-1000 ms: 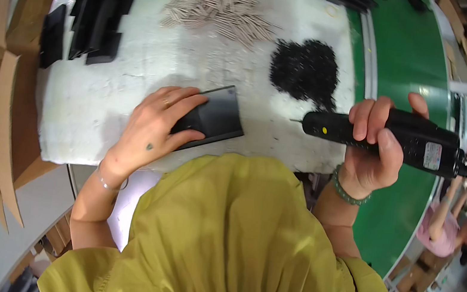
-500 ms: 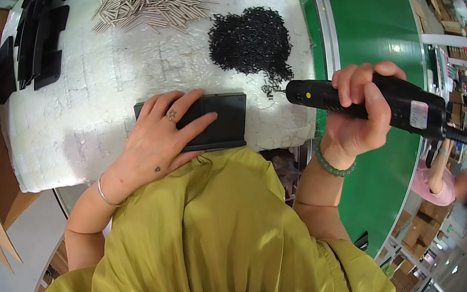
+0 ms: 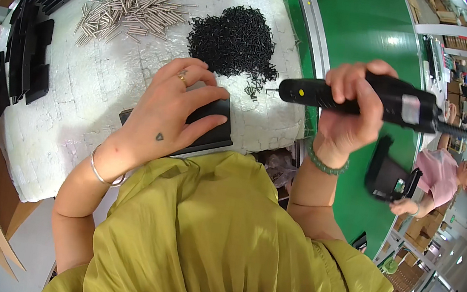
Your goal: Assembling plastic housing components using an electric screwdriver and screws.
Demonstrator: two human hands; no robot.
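Grasping a black, rounded electric screwdriver (image 3: 395, 104) in the right hand (image 3: 352, 110), with fingers closed around the body, to the right of a wide heap of small black screws (image 3: 231, 40). Pointing its thin metal bit (image 3: 272, 90) at a few loose screws (image 3: 252, 90) on the heap's near right edge. Laying the left hand (image 3: 170, 103), with bent fingers, over a flat, rectangular black panel (image 3: 219, 135), on the wearer's side of the heap; cannot tell whether gripping or merely resting. Under the heap, a white, wrinkled work surface (image 3: 92, 82). Left of the heap, a pile of slim silver-coloured rods (image 3: 133, 10); farther left, long black panels (image 3: 26, 54). Right of the heap, a smooth green tabletop (image 3: 373, 22); farther right, a co-worker in a pink top (image 3: 439, 177), with one hand at a dark, frame-shaped part (image 3: 383, 171).
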